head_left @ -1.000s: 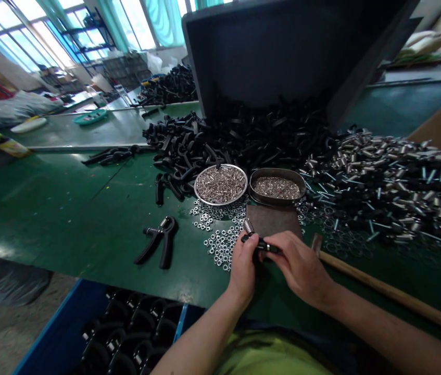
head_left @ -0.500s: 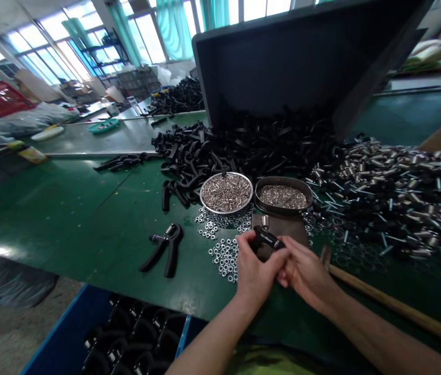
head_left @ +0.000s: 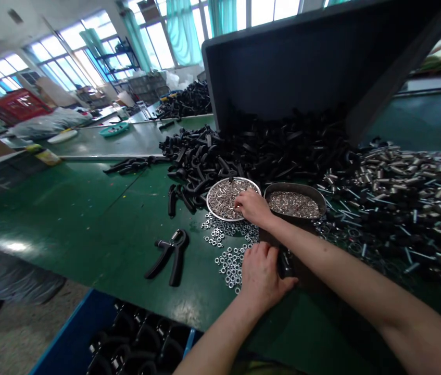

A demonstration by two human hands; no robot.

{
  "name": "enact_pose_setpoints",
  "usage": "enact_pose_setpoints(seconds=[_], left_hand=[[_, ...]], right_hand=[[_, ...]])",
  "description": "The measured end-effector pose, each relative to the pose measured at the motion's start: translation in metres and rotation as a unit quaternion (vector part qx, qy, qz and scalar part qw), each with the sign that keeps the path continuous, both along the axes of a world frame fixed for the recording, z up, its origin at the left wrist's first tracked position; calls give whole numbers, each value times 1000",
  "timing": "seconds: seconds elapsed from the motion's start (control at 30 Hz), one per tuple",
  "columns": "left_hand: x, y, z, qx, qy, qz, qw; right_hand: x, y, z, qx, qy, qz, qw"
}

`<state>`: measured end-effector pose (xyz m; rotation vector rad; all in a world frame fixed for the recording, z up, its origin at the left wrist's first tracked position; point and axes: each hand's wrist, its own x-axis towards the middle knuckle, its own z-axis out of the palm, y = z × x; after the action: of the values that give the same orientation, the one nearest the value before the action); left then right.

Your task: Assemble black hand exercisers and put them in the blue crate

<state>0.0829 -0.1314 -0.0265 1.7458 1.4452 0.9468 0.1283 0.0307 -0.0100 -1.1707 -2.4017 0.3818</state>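
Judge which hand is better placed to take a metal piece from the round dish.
Right, probably: the right hand is at the metal pieces inside the round dish, whereas the left hand is outside it, against a black part.

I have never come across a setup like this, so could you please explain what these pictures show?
No robot is involved: these are a person's bare hands, seen by a camera worn on the head, looking forward and down. The left hand holds a black part, partly hidden. The fingers of the right hand dip into a round dish of small metal pins; whether they grip one is unclear. On the green table are also an oval tin of tiny metal pieces, scattered silver nuts, heaped black handles and a V-shaped hand grip.
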Motion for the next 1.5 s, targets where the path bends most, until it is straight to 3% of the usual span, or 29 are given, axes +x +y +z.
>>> enact_pose_setpoints(seconds=[0.1, 0.23, 0.43, 0.57, 0.7, 0.8, 0.97, 1.07, 1.13, 1.2, 1.3, 1.4, 1.5], left_hand=[[-2, 0, -2, 11, 7, -8, 1000], [-2, 1, -5, 45, 69, -14, 996], [1, 5, -5, 53, 208, -19, 977], [0, 7, -1, 56, 243, -31, 968], [-1, 8, 0, 49, 256, -41, 964], [-1, 9, 0, 54, 265, -47, 962], [0, 8, -4, 64, 279, -47, 957], [0, 7, -3, 72, 271, -45, 959], [-1, 5, -3, 83, 259, -51, 961], [-2, 3, -2, 93, 260, -64, 959], [-3, 2, -1, 101, 284, -84, 950], [-3, 2, 1, 109, 320, -99, 936], [-2, 2, 3, 109, 339, -112, 928]], right_hand=[[-7, 3, -5, -3, 10, 0, 1000], [5, -6, 6, -14, 48, -37, 998], [73, -55, 25, -94, 87, -29, 991], [115, -92, 16, -122, 75, -40, 989], [121, -108, 6, -118, 50, -61, 990], [113, -111, 5, -76, 11, -38, 996], [104, -128, -5, 89, -95, 59, 990], [109, -136, -13, 140, -74, 51, 986], [118, -131, -12, 110, -24, 15, 994], [129, -114, -3, 58, -14, -63, 996], [143, -71, 17, -1, -141, -188, 972], [150, -27, 27, -55, -231, -202, 950], [146, -1, 23, -95, -269, -191, 939]])
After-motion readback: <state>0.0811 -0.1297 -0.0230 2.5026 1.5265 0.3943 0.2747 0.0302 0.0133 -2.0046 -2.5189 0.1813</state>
